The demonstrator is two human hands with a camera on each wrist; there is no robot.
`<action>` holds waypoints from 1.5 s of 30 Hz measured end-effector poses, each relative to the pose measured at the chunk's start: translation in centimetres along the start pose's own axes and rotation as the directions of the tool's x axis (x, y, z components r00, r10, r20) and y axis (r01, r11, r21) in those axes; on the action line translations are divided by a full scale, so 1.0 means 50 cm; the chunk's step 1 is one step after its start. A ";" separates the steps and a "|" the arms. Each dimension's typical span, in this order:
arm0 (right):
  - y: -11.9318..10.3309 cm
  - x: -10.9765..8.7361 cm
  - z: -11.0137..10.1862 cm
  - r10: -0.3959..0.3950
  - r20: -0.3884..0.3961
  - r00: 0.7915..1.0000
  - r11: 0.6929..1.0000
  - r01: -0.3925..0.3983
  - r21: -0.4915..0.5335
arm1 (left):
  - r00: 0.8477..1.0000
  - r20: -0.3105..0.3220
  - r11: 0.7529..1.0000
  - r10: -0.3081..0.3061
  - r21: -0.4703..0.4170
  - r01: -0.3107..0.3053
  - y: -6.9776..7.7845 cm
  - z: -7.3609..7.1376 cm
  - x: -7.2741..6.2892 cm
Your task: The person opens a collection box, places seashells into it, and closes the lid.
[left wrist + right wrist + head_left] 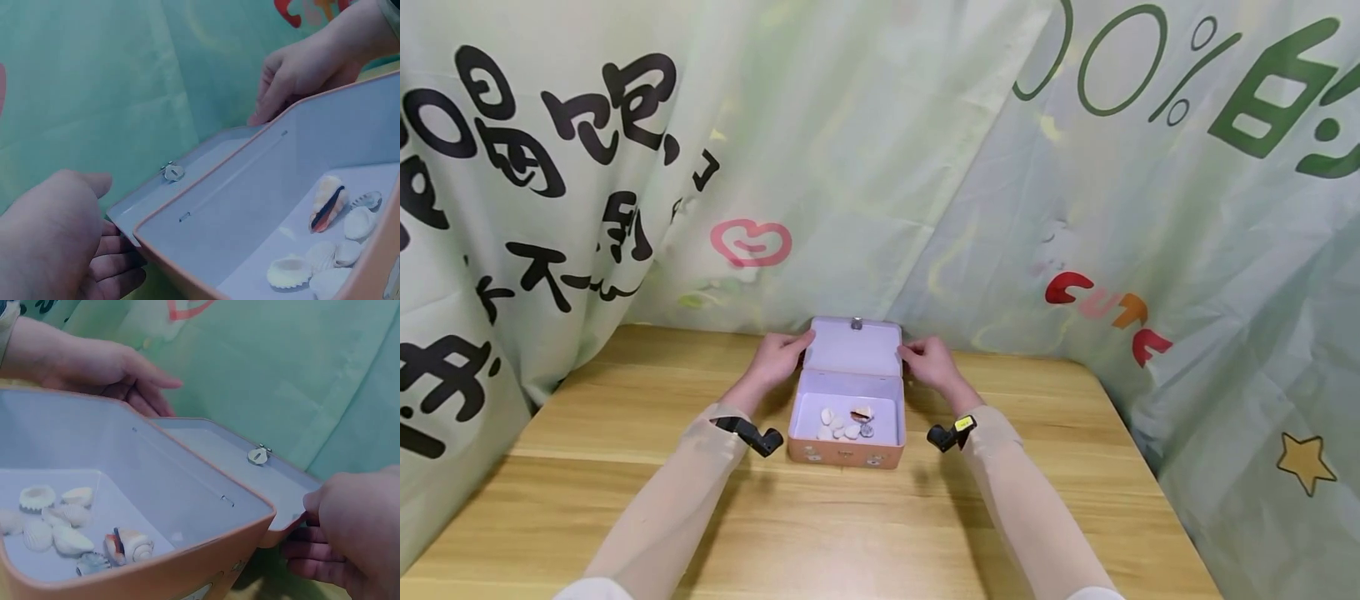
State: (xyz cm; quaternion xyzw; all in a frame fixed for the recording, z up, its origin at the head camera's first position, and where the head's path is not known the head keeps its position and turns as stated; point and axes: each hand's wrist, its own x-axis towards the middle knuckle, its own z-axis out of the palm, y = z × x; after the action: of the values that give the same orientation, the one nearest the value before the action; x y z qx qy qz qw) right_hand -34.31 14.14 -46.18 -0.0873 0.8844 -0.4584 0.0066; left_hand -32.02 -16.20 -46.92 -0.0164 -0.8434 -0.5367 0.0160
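Note:
A small orange box (820, 452) with a pale lilac inside stands on the table, its hinged lid (853, 348) folded back away from me. Inside lie several whitish seashells (290, 273) and a conch-like shell (134, 545) with a dark and orange stripe. At the lid's left edge is my left hand (777, 360); its thumb stands off the lid while the fingers reach against the edge from below. My right hand (934, 365) pinches the lid's right edge, thumb on the inner face and fingers beneath. A metal clasp (257, 455) sits on the lid's far edge.
The box rests on a wooden table (865, 533). Behind it and along both sides hangs a pale green printed curtain (850, 167), close to the table's back edge. Black wrist cameras (750, 435) are strapped on both wrists, beside the box.

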 end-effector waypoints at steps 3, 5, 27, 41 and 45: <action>-0.005 -0.004 -0.002 0.000 -0.013 1.000 0.999 0.001 0.042 | 1.000 0.010 1.000 0.008 -0.016 -0.008 0.008 -0.004 -0.001; -0.010 -0.006 -0.004 -0.007 -0.021 1.000 0.997 0.009 0.073 | 1.000 0.013 1.000 0.012 -0.027 -0.012 0.014 -0.006 -0.002; -0.050 -0.059 -0.042 -0.129 -0.133 0.983 0.978 0.148 0.146 | 0.991 -0.077 0.993 0.112 -0.019 -0.113 0.068 -0.027 -0.045; -0.057 -0.103 -0.051 -0.188 -0.164 0.968 0.961 0.216 0.173 | 0.981 -0.153 0.992 0.122 -0.010 -0.125 0.081 -0.022 -0.091; -0.062 -0.115 -0.052 -0.189 -0.165 0.968 0.957 0.219 0.190 | 0.975 -0.193 0.993 0.115 -0.016 -0.121 0.089 -0.020 -0.102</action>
State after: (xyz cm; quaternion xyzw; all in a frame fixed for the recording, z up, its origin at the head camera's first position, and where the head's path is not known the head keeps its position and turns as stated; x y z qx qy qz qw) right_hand -28.44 15.41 -42.58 -0.1436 0.8162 -0.5513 -0.0962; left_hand -26.73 -15.26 -42.68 -0.0150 -0.8281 -0.5454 0.1285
